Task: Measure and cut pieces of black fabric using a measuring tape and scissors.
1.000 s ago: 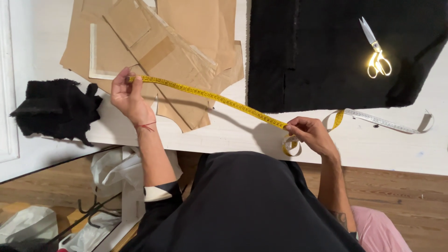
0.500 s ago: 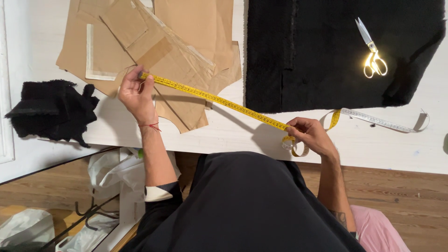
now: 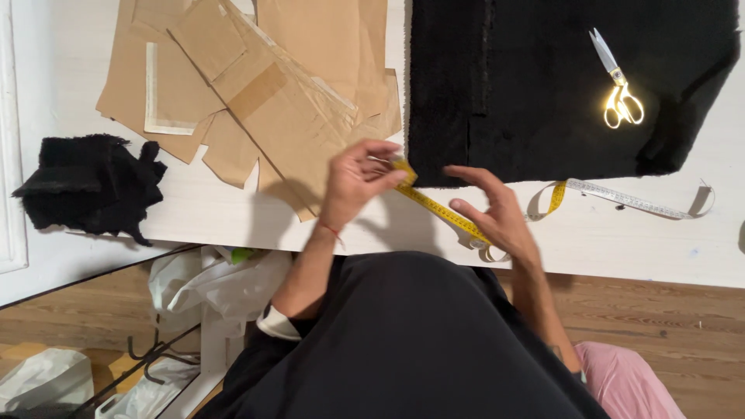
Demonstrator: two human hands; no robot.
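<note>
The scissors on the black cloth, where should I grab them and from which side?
Probably best by the gold loop handles. The scissors lie flat on the black cloth, apparently closed, handles toward the table's near edge and blades pointing away. Come from above on the near side, right hand being closest. The rounded loops give fingers purchase, and the tips stay pointed away from you.

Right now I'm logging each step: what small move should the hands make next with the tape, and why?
Probably draw the yellow tape measure taut again: the left hand pinches its end, but the right hand is open above it and the rest lies slack on the white table.
</note>
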